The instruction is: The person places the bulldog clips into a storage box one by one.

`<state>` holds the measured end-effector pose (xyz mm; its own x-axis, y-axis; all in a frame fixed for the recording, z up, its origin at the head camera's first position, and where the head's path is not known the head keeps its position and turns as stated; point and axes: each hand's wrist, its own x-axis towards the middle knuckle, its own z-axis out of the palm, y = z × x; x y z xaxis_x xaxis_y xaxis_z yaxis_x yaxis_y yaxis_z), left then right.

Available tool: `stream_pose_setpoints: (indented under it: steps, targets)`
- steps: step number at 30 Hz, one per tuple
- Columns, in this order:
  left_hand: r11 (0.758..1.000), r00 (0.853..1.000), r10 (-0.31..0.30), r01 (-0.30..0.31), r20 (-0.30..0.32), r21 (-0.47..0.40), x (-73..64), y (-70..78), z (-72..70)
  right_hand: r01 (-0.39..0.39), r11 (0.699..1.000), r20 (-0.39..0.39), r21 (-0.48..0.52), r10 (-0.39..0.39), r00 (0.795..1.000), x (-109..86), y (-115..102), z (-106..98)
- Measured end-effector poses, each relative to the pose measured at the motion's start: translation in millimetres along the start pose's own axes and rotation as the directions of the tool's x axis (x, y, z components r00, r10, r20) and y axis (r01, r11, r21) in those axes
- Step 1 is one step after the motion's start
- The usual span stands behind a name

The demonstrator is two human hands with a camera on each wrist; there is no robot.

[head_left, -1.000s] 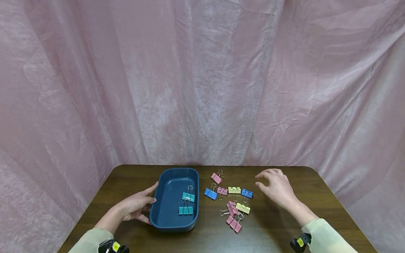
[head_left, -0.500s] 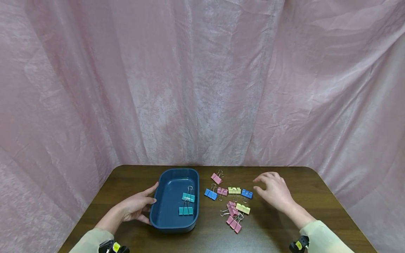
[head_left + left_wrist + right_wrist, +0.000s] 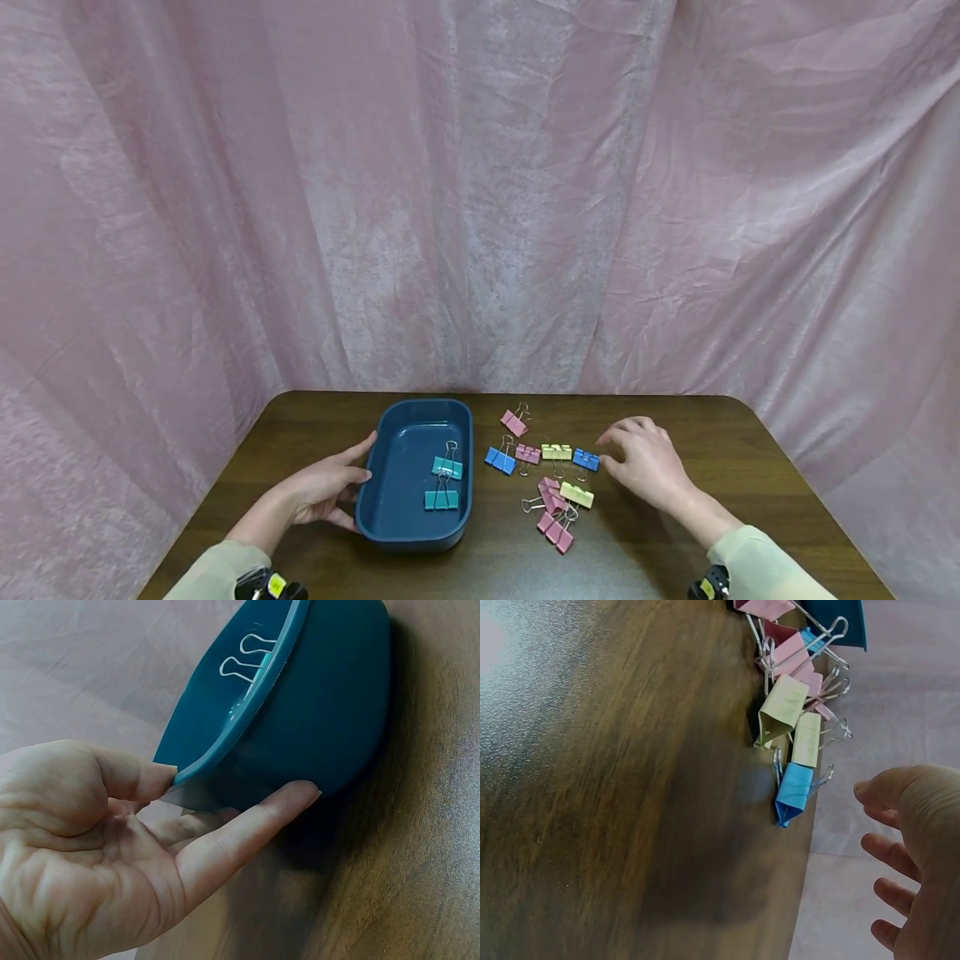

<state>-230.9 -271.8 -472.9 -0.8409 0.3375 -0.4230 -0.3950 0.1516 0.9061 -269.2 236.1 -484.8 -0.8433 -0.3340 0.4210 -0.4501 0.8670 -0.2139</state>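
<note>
My left hand [image 3: 326, 490] lies against the left side of a dark blue box [image 3: 390, 533]. In the left wrist view its thumb [image 3: 146, 780] touches the rim and an outstretched finger lies along the outer wall. Inside the box are two teal binder clips [image 3: 441, 500], one behind the other. My right hand [image 3: 647, 462] hovers just right of a blue binder clip [image 3: 586, 459], fingers loosely bent and apart, holding nothing. In the right wrist view a gap shows between the thumb and that clip.
Left of that blue clip, a yellow clip [image 3: 557, 452], a pink clip [image 3: 527, 453] and another blue clip [image 3: 499, 460] form a row. A pink clip [image 3: 514, 423] lies behind; pink clips [image 3: 555, 532] and a yellow one [image 3: 577, 495] cluster in front. A pink curtain [image 3: 480, 208] hangs behind the table.
My right hand has moved left and slightly toward me, coming lower beside the blue binder clip. The left hand, the box and the clips have stayed put.
</note>
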Motion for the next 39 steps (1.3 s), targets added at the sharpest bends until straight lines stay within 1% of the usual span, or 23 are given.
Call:
stream_pose_setpoints:
  steps: [10,16,21,33,39]
  targets:
    - [1.0,1.0,-0.001,0.001,0.001,0.004,-0.6,-0.6,-1.2,0.023,1.0,-0.004,-0.016,-0.023,1.0,-2.0,-4,6]
    - [1.0,1.0,-0.002,0.002,0.004,0.005,-1.0,-0.8,-1.2,0.056,0.998,-0.038,-0.029,-0.057,0.998,-3.2,-3,12]
    - [1.0,1.0,0.007,-0.007,0.018,0.002,-1.2,-0.5,-0.8,0.053,0.998,-0.035,-0.025,-0.054,0.998,-2.6,-3,16]
    - [1.0,1.0,-0.004,0.004,0.001,-0.002,-0.4,-0.9,-0.3,0.071,0.997,-0.049,-0.037,-0.072,0.996,2.2,-10,19]
    - [1.0,1.0,0.0,0.0,0.01,-0.001,0.2,-1.3,-1.3,0.074,0.996,-0.048,-0.044,-0.076,0.996,3.0,-12,21]
